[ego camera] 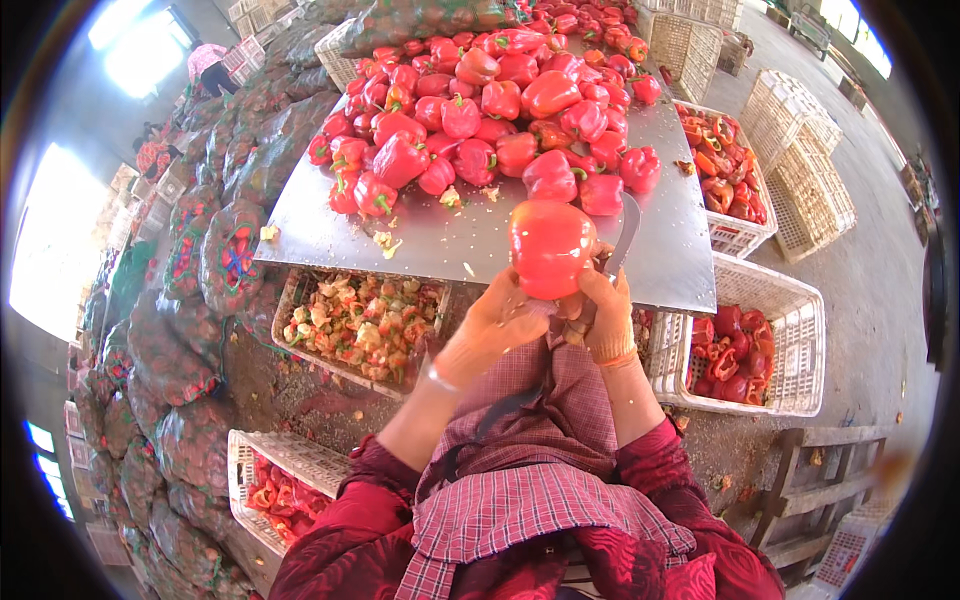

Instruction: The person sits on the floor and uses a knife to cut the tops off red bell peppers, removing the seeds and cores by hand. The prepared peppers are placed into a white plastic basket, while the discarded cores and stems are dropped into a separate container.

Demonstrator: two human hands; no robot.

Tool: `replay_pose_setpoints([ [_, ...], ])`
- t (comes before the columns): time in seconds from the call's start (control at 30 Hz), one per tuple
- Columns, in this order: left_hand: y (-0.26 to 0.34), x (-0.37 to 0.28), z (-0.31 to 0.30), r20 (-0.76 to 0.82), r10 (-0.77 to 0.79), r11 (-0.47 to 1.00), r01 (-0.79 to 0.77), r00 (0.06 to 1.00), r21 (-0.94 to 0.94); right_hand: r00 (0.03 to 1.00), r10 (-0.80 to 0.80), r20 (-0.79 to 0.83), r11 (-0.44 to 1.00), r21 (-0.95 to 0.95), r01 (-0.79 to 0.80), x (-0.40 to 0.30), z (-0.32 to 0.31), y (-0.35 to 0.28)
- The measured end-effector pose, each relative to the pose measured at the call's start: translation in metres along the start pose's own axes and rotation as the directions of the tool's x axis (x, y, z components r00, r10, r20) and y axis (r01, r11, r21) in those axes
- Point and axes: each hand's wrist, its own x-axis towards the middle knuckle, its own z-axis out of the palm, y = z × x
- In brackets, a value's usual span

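A large red bell pepper [551,249] is held over the near edge of the metal table [450,244]. My left hand [491,326], in an orange-stained glove, grips it from the left and below. My right hand [606,311], gloved too, holds a knife with a curved blade [628,229] pointing up, and its fingers touch the pepper's lower right side. Behind, a heap of whole red bell peppers [480,120] covers much of the table. Scraps of pepper core [386,244] lie on the metal.
Below the table, a crate [281,319] holds cores. At the right, crates [806,345] [757,180] hold cut peppers; another crate [240,480] is at lower left. Stuffed net sacks [176,345] line the left. A wooden pallet [832,499] is at lower right. People [206,60] are far off.
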Motion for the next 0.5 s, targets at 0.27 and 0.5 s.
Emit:
replay_pose_setpoints([
  [0.27,0.004,0.019,-0.032,-0.008,-0.108,0.968,0.103,0.994,-0.23,0.997,0.067,0.036,0.975,-0.215,-0.058,-0.01,-0.017,-0.026],
  [0.5,0.027,0.024,-0.032,0.022,-0.017,0.838,0.003,1.0,0.546,0.966,0.257,-0.008,0.92,-0.304,-0.247,0.001,-0.02,-0.022],
])
